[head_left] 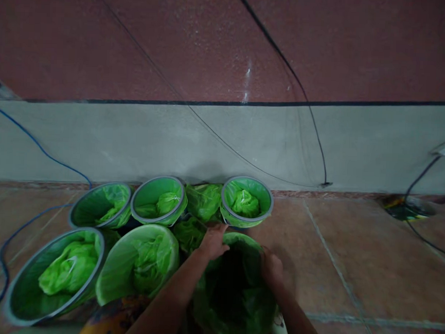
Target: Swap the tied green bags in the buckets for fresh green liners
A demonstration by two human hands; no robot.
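In front of my body stands a bucket [235, 323] lined with a dark green plastic bag, its mouth facing up towards me. At its upper left rim is my left hand [214, 242], fingers closed over the edge and the thumb on the near side. My right hand [272, 267] grips the right side of the same rim, with its fingers curled on the bag's edge. The inside of this bucket is dark, and I cannot make out what it holds. Loose green plastic [189, 234] lies just left of my left hand.
Several more green-lined buckets stand to the left and ahead, including a grey-rimmed one [247, 221] by the wall and a pale green one [109, 265]. Some contain tied green bundles [71, 269]. Cables hang along the wall; a blue cable [37, 141] runs at left.
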